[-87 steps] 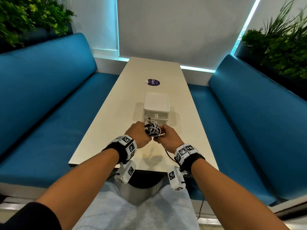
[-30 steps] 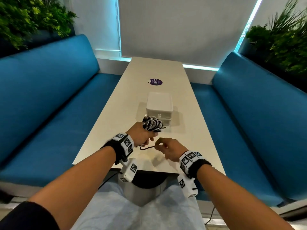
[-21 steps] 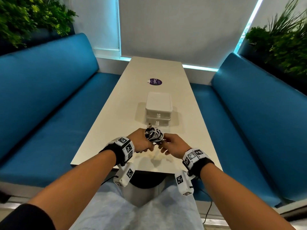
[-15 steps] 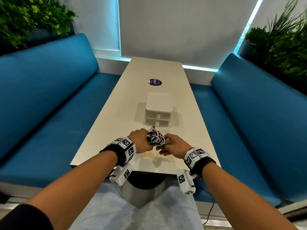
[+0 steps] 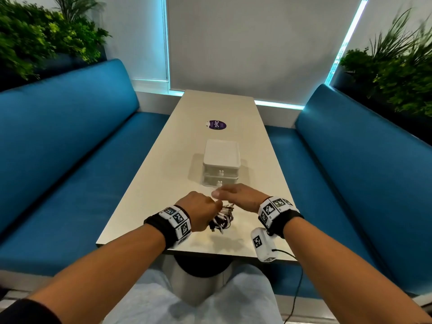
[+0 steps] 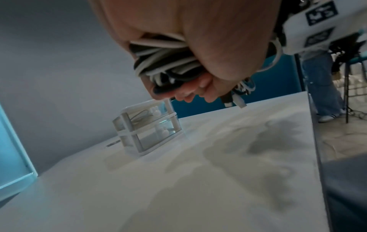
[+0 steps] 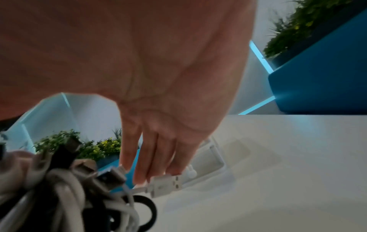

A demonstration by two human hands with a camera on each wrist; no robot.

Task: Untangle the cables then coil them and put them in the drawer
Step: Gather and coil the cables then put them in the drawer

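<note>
Here, left hand (image 5: 201, 212) has its grip clamped round the cables (image 5: 222, 221), a black-and-white bundle held just above the near end of the table (image 5: 163, 183); plug ends hang below the fist in the left wrist view. Right hand (image 5: 238, 198) hovers over the bundle, fingers (image 7: 143, 164) extended downward, tips touching a white plug (image 7: 164, 186); cannot tell if it pinches it. Drawer unit (image 5: 221, 163) sits just beyond the hands, mid-table, both drawers closed. Blue benches (image 5: 70, 160) flank the table.
</note>
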